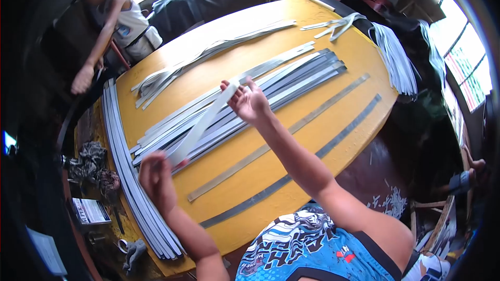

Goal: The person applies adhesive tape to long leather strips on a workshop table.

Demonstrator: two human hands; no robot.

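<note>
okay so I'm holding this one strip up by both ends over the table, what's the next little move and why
Probably lower the strip onto the pile of strips right beneath it. Your left hand and right hand each pinch an end, holding it above the yellow table, already roughly parallel to that pile, so little turning seems needed.

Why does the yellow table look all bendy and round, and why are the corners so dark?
In the head view, a very wide lens curves the table and its long strips, and its round edge blacks out the corners. The windows glare white. The left hand and right hand holding a strip look sharp.
</note>
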